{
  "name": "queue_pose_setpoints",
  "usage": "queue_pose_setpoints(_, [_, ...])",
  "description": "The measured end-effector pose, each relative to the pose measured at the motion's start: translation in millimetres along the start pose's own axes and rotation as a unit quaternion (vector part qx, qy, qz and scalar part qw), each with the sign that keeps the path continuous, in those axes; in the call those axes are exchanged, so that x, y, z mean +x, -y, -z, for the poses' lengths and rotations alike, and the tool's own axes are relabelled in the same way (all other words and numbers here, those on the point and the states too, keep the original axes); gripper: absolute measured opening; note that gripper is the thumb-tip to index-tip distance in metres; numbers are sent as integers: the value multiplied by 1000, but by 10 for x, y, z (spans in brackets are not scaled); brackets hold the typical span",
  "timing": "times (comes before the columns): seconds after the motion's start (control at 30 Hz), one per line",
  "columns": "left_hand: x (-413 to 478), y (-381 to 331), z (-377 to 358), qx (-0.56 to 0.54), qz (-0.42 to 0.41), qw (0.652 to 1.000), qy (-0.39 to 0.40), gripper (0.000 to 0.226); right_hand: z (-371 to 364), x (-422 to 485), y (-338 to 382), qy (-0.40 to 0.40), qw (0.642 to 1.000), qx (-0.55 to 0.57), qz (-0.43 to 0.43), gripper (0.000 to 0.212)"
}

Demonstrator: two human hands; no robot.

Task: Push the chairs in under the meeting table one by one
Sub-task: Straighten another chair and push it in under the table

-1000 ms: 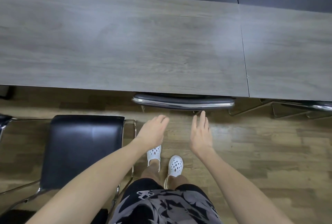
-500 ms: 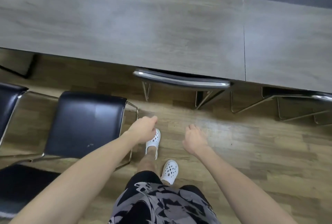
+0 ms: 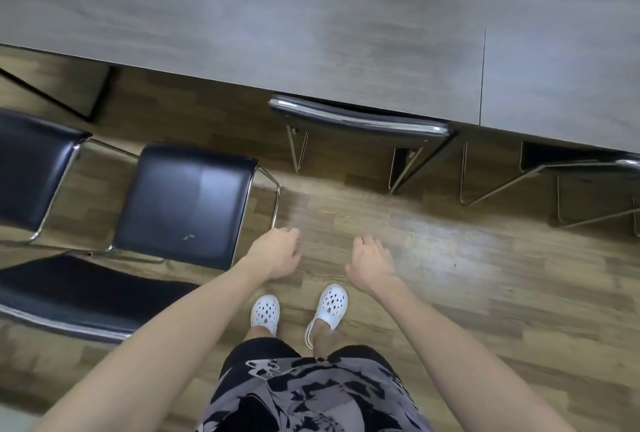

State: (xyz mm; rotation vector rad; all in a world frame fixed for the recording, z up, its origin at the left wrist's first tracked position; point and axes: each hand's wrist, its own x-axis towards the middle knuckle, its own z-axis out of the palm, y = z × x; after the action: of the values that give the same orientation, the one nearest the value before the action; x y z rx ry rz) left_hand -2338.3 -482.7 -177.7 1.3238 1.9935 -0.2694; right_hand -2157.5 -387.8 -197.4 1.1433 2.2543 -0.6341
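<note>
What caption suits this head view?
Left hand and right hand empty; one chair tucked under the meeting table, another chair pulled out.

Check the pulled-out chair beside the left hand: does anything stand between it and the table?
Nothing visible does. Only bare floor lies between the pulled-out chair and the table edge; the dark table leg stands left of its path.

Bright, soft indoor light
Glare is washing over the floor (image 3: pixel 398 223) and chair seat (image 3: pixel 214 189); blur is smearing the tabletop (image 3: pixel 242 15), and straight edges are bowing.
</note>
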Motion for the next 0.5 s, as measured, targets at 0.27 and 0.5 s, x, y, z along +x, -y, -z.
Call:
queue_pose_setpoints(0.27, [-228,156,-198,5,11,1000,4,32,-172,-113,218,-1,1000,-10,5,38])
queue_pose_setpoints(0.5, [-407,575,-331,28,12,1000,-2,28,-408,-204,647,12,999,-29,-10,36])
